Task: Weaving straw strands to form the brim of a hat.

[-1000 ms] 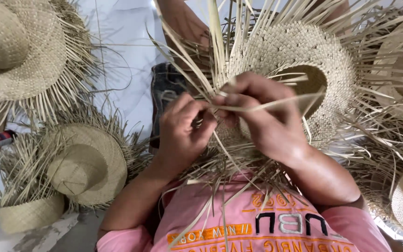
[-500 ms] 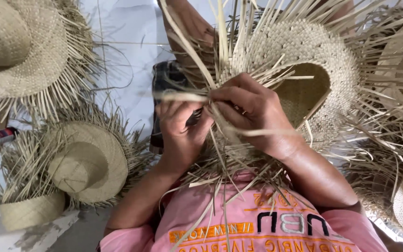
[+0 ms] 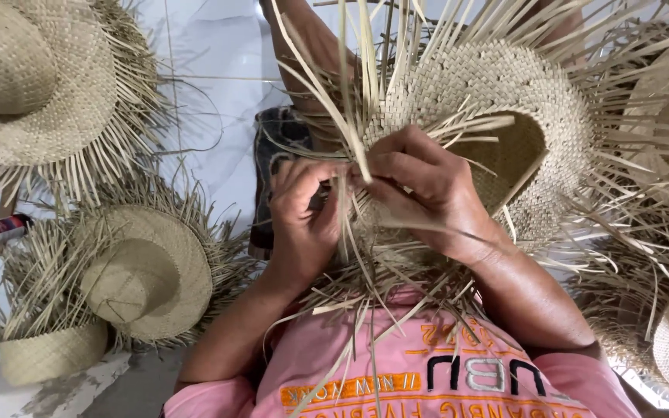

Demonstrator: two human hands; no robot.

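1. Left hand (image 3: 303, 220) fingers curled, pinched shut on thin straw strands (image 3: 342, 224) at brim edge of unfinished woven hat (image 3: 497, 101)
2. Right hand (image 3: 427, 190) just beside left, fingertips nearly touching it; thumb + fingers clamped on same bundle of strands, one pale strip (image 3: 334, 116) running up between both hands
3. Hat sits right behind/above hands, crown opening up & to right of right hand, loose strands fanning out all round
4. Pink shirt (image 3: 427, 371) below wrists
5. Left of left hand, well apart: finished-looking straw hat w/ frayed brim (image 3: 149, 271); another bigger one (image 3: 40, 77) above it
6. Small woven basket (image 3: 52, 352) low left of left hand
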